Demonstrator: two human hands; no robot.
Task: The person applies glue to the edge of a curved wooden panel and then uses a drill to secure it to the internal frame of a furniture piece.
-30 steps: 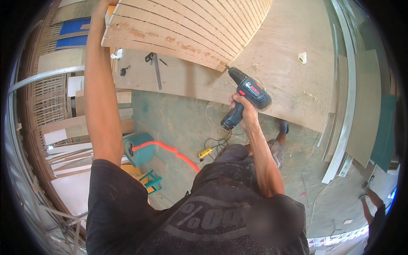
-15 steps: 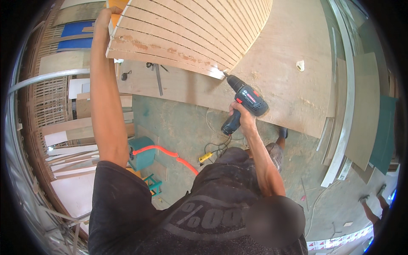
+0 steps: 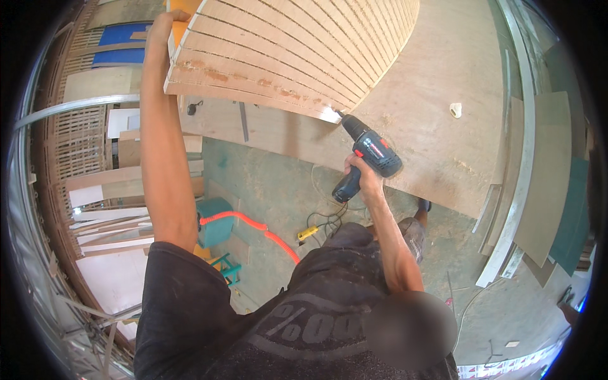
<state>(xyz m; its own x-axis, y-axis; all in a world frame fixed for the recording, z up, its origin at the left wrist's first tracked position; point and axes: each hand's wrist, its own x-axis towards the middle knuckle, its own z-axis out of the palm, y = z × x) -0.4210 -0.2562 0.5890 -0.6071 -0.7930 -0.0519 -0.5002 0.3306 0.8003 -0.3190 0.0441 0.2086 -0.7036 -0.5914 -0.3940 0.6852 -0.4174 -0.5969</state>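
A cordless drill (image 3: 375,152), black with red parts, is held by its handle in my right hand (image 3: 363,173), whose fingers are wrapped round the grip. Its bit meets the near right corner of a curved plywood panel (image 3: 272,54) cut with several parallel grooves. Brown patches mark the panel's near edge, and a bright spot shows by the bit. My left hand (image 3: 168,25) is closed on the panel's far left edge, beside an orange piece (image 3: 180,31); some of its fingers are hidden there.
Beneath the panel lies a large plywood board (image 3: 443,69) with sawdust and a small white object (image 3: 455,110). A dark bar (image 3: 244,121) rests near its front edge. An orange coiled hose (image 3: 250,223) and a yellow tool (image 3: 307,233) are below. Sheets (image 3: 541,177) lean at right.
The whole view has shifted slightly, so the panel, board and drill appear a little lower and further right. The bit stays at the panel's corner. A person at lower right is now mostly out of view.
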